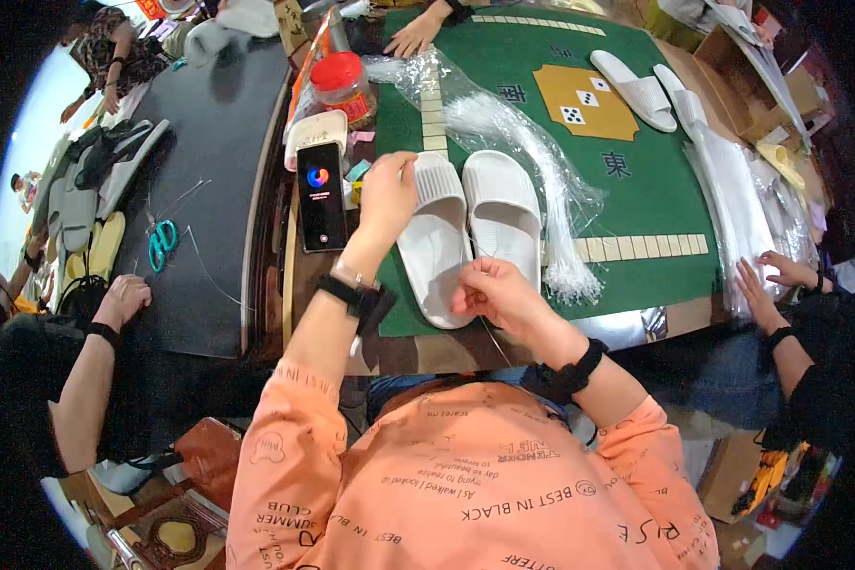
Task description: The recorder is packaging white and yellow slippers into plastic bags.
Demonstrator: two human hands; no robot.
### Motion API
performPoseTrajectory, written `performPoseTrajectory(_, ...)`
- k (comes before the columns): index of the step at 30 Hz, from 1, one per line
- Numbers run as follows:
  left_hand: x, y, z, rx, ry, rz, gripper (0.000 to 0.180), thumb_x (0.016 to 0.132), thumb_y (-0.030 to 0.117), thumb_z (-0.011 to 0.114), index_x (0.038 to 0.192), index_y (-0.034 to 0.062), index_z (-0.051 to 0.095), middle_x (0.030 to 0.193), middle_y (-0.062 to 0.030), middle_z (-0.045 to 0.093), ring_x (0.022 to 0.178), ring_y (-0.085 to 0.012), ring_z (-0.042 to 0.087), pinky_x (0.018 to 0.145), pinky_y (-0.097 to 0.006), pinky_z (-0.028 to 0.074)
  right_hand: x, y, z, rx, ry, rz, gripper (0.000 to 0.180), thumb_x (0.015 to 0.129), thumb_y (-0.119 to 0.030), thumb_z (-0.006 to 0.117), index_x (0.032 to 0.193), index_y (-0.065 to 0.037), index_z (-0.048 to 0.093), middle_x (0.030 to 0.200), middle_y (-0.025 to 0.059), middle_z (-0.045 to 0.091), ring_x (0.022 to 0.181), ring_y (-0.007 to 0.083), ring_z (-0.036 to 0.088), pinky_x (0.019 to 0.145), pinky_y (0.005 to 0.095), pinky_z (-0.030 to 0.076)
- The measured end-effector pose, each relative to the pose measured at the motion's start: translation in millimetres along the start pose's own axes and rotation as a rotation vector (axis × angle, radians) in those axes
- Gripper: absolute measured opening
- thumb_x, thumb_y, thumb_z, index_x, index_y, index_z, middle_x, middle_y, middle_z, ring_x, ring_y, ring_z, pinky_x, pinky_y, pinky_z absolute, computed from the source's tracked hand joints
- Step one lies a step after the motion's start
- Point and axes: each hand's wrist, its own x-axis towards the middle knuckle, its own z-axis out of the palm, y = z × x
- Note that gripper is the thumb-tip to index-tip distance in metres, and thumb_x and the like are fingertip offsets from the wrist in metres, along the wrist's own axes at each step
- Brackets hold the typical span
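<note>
Two pale grey slide slippers lie side by side in front of me, toes away: the left slipper (434,249) and the right slipper (504,214). My left hand (388,198) is closed at the outer edge of the left slipper's strap; what its fingertips hold is hidden. Over the heels, my right hand (497,293) is closed in a pinch. A thin strand shows above and below its fingers, seemingly a plastic tag tie. A bundle of clear plastic ties (551,180) lies beyond and right of the slippers, partly in a clear bag.
A phone (321,198) and red-lidded jar (340,87) stand left. Teal scissors (162,245) lie on the dark table (223,123). Rows of tiles (641,247) edge the green mat (627,204). Another white slipper pair (636,90) lies far right. Co-workers' hands (123,300) rest around the tables.
</note>
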Motion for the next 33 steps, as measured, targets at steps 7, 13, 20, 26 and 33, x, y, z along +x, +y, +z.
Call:
performPoseTrajectory(7, 31, -23, 38, 0.101, -0.546, -0.201, 0.033, 0.079, 0.029, 0.046, 0.085, 0.0017, 0.063, 0.086, -0.0210, 0.060, 0.085, -0.0374, 0.056, 0.077, -0.042, 0.044, 30, -10, 11, -0.085, 0.050, 0.043, 0.012, 0.082, -0.011, 0.047, 0.084, 0.000, 0.050, 0.073, 0.0087, 0.059, 0.062, 0.0156, 0.058, 0.057, 0.0287, 0.050)
performPoseTrajectory(13, 32, -38, 51, 0.040, -0.573, -0.418, 0.039, 0.077, 0.032, 0.045, 0.090, -0.0015, 0.062, 0.097, -0.0248, 0.057, 0.095, -0.0379, 0.053, 0.084, -0.040, 0.042, 58, -11, 28, 0.036, 0.161, 0.026, 0.012, 0.081, -0.008, 0.046, 0.084, 0.003, 0.049, 0.070, 0.0116, 0.058, 0.058, 0.0197, 0.058, 0.055, 0.0317, 0.051)
performPoseTrajectory(20, 44, -49, 61, 0.306, -0.848, -0.039, 0.036, 0.075, 0.030, 0.044, 0.087, 0.0001, 0.062, 0.098, -0.0237, 0.056, 0.096, -0.0377, 0.052, 0.083, -0.039, 0.042, 93, -15, 32, 0.125, 0.294, -0.070, 0.010, 0.082, -0.006, 0.044, 0.082, 0.002, 0.049, 0.064, 0.0100, 0.055, 0.050, 0.0190, 0.054, 0.046, 0.0309, 0.048)
performPoseTrajectory(26, 36, -82, 78, 0.129, -0.726, -0.260, 0.037, 0.075, 0.031, 0.046, 0.088, 0.0000, 0.062, 0.098, -0.0238, 0.056, 0.097, -0.0379, 0.052, 0.082, -0.038, 0.042, 76, -15, 34, 0.106, 0.280, 0.059, 0.014, 0.077, -0.005, 0.051, 0.064, -0.001, 0.049, 0.055, 0.0051, 0.046, 0.046, 0.0151, 0.045, 0.058, 0.0367, 0.053)
performPoseTrajectory(33, 35, -63, 63, 0.123, -0.665, -0.379, 0.034, 0.075, 0.028, 0.048, 0.087, -0.0002, 0.063, 0.097, -0.0231, 0.057, 0.097, -0.0369, 0.052, 0.082, -0.038, 0.042, 53, -14, 38, -0.024, 0.202, 0.132, 0.012, 0.078, -0.004, 0.050, 0.067, -0.001, 0.049, 0.057, 0.0032, 0.043, 0.047, 0.0126, 0.043, 0.061, 0.0358, 0.054)
